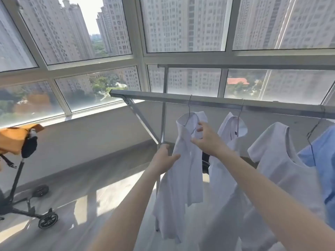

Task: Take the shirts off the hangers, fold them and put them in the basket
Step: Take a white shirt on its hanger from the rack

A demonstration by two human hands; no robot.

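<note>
Shirt (183, 178) hung from rail (181, 99); left hand (163, 161) gripped its 9 o'clock edge, right hand (208, 140) pinched its front at 12 o'clock.

Three white shirts (183, 169) (223, 178) (277, 160), one blue shirt (324, 160), three wire hangers (189, 113) (239, 116) (311, 140), one drying rack (181, 99), one stroller (12, 140)

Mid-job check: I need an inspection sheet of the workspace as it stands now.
Surface: grey floor with sunlit patches; drying rail carries the hangers.
Job's things: first white shirt hangs on a wire hanger; second white shirt, white T-shirt and blue shirt hang to its right; basket not in view.
Clutter: stroller with orange cloth, far left.
Grips: left hand holds the first shirt's side; right hand pinches its front below the collar.
Cables: nothing seen.
Surroundings: windows, tower blocks outside.
</note>
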